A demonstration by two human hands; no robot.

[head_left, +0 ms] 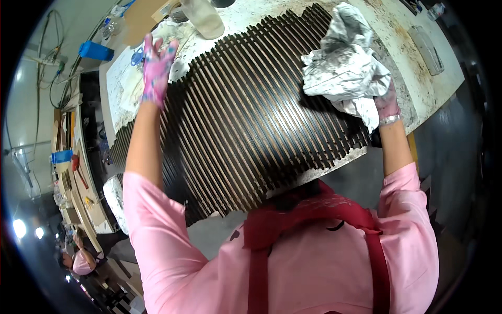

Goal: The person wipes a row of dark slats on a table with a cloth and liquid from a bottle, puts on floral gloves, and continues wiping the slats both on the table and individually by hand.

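Note:
Many dark, narrow strips (251, 115) lie side by side in a wide row across the table, with thin pale gaps between them. My right hand (388, 103), in a smudged pink glove, grips a crumpled white cloth (348, 70) with black stains, which rests over the strips' right end. Most of that hand's fingers are hidden by the cloth. Gloved in patterned pink, my left hand (158, 70) is at the far left edge of the row, its fingers spread and nothing in them.
Beyond the strips stands a cloudy plastic container (203, 20). A blue bottle-like object (96, 51) is at the far left. On the stained white tabletop (402, 57), a long clear-grey object (425, 50) lies at right. Another person (83, 261) is in the left background.

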